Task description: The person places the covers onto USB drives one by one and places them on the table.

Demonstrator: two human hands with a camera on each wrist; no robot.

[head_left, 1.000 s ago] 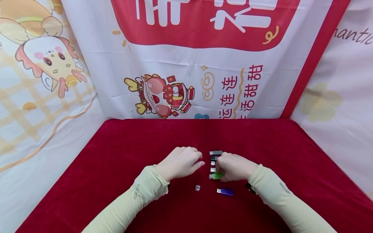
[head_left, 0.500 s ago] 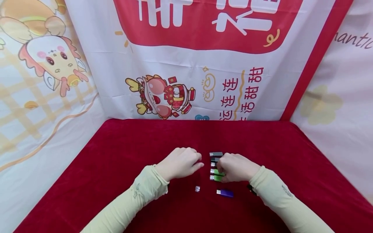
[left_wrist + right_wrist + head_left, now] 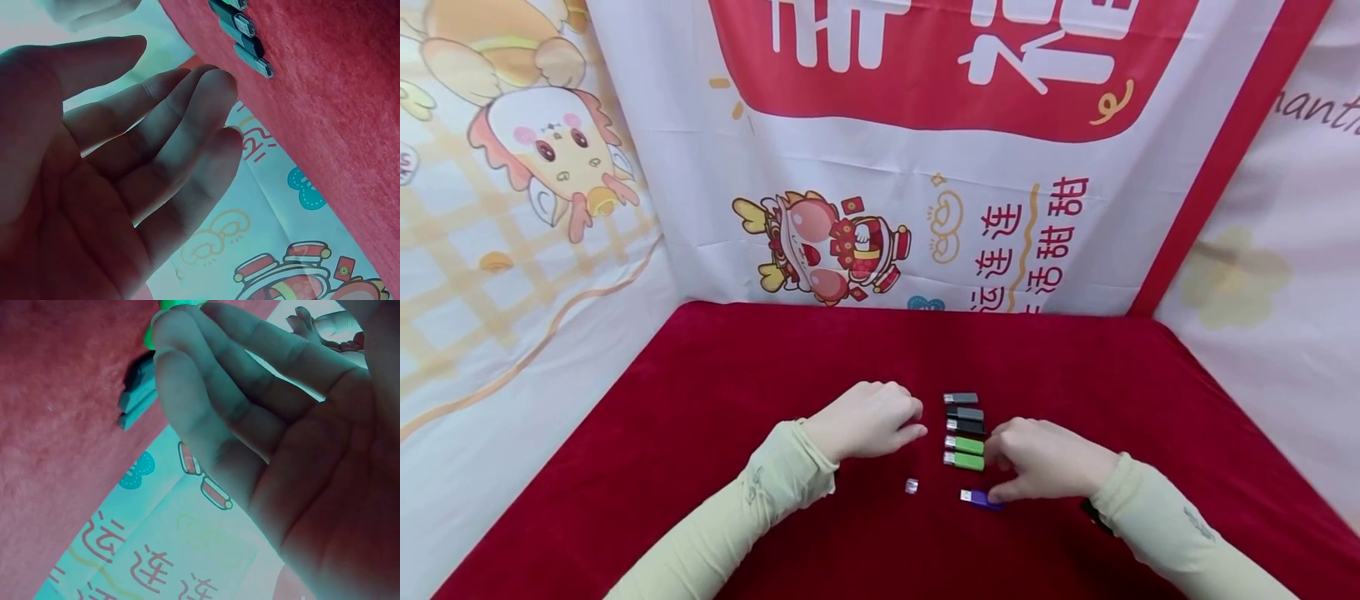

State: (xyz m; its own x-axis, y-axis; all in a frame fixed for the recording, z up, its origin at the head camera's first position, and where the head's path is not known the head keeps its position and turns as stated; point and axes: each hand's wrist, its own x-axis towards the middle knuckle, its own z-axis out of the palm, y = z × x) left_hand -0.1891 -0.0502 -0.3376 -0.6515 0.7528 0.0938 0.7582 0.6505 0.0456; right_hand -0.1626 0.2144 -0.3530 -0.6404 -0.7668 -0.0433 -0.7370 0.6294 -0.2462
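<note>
In the head view, a purple USB stick point(image 3: 976, 497) lies on the red cloth with its metal plug to the left. My right hand point(image 3: 1047, 458) is over its right end, the thumb overlapping it; whether they touch I cannot tell. Behind it, several more USB sticks form a column: two green ones, a front green stick point(image 3: 964, 461) and a rear green stick point(image 3: 965, 445), then a black stick point(image 3: 967, 427) and grey sticks, the farthest being a grey stick point(image 3: 961, 398). My left hand point(image 3: 868, 421) hovers left of the column, fingers loosely bent around nothing.
A small shiny see-through piece point(image 3: 912, 486) lies on the red cloth point(image 3: 760, 358), left of the purple stick. Printed fabric hangings point(image 3: 850, 158) enclose the table at the back and both sides.
My right hand has moved right and toward me, off the column to the purple stick, uncovering the green and black sticks. My left hand stays nearly still; the view shifts slightly.
</note>
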